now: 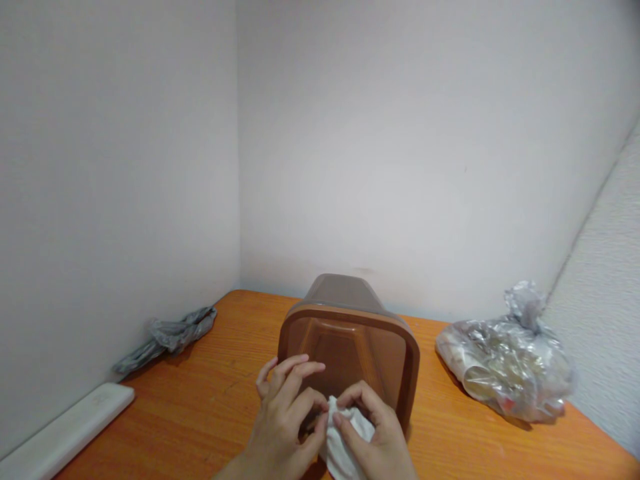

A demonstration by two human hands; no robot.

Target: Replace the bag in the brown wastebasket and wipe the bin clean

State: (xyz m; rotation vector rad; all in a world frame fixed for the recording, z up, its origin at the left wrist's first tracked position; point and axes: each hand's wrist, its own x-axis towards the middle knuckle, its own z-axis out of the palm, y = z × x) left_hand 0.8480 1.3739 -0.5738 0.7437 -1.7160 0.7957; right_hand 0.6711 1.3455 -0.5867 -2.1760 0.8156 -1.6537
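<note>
A brown plastic bin point(350, 333) lies on its side on the orange wooden table point(210, 400), its open mouth facing me. Both hands are at the near rim of the mouth. My left hand point(287, 417) has its fingers curled and pinches the edge of a crumpled white cloth point(345, 443). My right hand point(373, 433) is closed on the same cloth from the right, thumb and fingers pressed into it. The lower part of the cloth runs out of view at the bottom.
A tied clear plastic bag point(505, 367) holding rubbish lies at the right by the wall. A crumpled grey bag point(170, 337) rests against the left wall. A long white flat object point(65, 433) lies at the near left. Walls close in on three sides.
</note>
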